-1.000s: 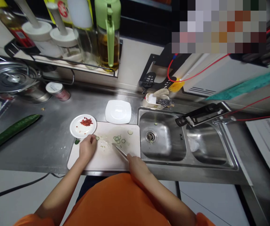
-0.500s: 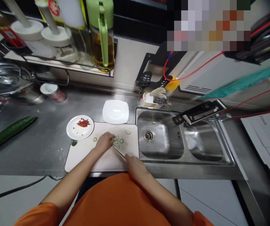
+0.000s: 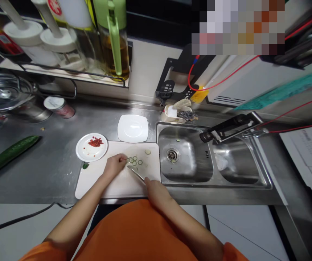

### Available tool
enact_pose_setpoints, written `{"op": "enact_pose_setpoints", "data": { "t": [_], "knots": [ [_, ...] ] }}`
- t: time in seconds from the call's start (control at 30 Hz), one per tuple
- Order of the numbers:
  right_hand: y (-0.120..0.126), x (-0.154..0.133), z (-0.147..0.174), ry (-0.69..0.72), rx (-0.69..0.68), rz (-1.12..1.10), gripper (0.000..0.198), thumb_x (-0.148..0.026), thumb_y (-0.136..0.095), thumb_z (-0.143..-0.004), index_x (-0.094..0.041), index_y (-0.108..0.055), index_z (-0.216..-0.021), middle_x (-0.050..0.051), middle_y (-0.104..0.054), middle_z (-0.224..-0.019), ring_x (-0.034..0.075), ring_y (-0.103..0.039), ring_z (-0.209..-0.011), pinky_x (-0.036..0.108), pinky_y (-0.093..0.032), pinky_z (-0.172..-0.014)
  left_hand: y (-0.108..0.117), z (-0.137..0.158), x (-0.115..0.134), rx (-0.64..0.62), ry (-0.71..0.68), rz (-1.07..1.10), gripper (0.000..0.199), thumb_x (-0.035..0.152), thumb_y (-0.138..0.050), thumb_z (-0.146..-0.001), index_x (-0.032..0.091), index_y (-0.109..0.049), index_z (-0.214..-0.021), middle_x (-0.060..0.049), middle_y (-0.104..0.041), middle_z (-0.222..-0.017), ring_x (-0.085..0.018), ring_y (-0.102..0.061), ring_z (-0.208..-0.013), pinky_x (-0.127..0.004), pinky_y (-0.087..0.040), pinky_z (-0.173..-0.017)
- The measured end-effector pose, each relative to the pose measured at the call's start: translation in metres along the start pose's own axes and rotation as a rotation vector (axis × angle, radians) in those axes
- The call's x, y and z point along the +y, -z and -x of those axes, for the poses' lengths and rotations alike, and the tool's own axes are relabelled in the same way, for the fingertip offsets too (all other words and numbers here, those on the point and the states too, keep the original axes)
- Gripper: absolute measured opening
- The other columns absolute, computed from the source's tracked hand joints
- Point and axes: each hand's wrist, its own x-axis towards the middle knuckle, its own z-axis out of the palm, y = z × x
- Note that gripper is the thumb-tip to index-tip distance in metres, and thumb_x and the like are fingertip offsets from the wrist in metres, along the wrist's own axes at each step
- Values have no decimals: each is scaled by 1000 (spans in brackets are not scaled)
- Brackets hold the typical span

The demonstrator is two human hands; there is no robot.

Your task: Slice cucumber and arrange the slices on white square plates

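My right hand (image 3: 157,192) is closed round the handle of a knife (image 3: 136,173), whose blade points up and left over the white cutting board (image 3: 115,185). Left of the blade tip, my left hand (image 3: 114,166) is pinched at the fingertips, on the edge of a thin cucumber ring (image 3: 127,160). Several hollow cucumber rings (image 3: 135,158) lie loosely beside those fingers. A whole cucumber slice (image 3: 147,152) rests near the board's upper right corner. At its upper left is a dark green cucumber end (image 3: 85,165).
A plate (image 3: 81,154) with chopped red pieces overlaps the board's corner. Behind the board stands a white square plate (image 3: 132,128). The double sink (image 3: 184,177) adjoins on the right. A long cucumber (image 3: 11,154) lies far left. Bottles fill a rack (image 3: 71,78) above.
My left hand has drawn back left from the rings and now covers where a lone ring lay. The knife tip has shifted slightly left; my right hand stays almost in place.
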Motion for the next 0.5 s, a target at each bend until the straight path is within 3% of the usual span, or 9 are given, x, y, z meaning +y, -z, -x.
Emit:
{"op": "enact_pose_setpoints", "data": {
  "t": [0.17,0.37,0.5],
  "knots": [
    [6,-2,2,-22,-24,-11,35,-7,-42,-82,-18,-46,-115,11,-64,-93,22,-62,-90,27,-42,-71,1,9,-15,14,87,-1,14,32,-57,-72,22,-66,-76,3,-65,-67,-13,-57,-64,-22,-39,-62],
    [11,-4,3,-19,-11,-18,34,-5,-40,-82,-17,-47,-113,11,-64,-91,23,-61,-92,27,-41,-71,-9,18,-24,157,-96,-113,18,30,-52,-76,21,-66,-83,-2,-66,-75,-18,-58,-73,-28,-43,-69],
    [11,-8,0,-31,-23,-27,35,-4,-39,-82,-17,-45,-114,12,-64,-92,23,-61,-92,27,-42,-71,-14,23,-30,188,-159,-116,20,28,-51,-78,20,-66,-89,-4,-67,-82,-18,-59,-78,-29,-45,-75]
  ]
}}
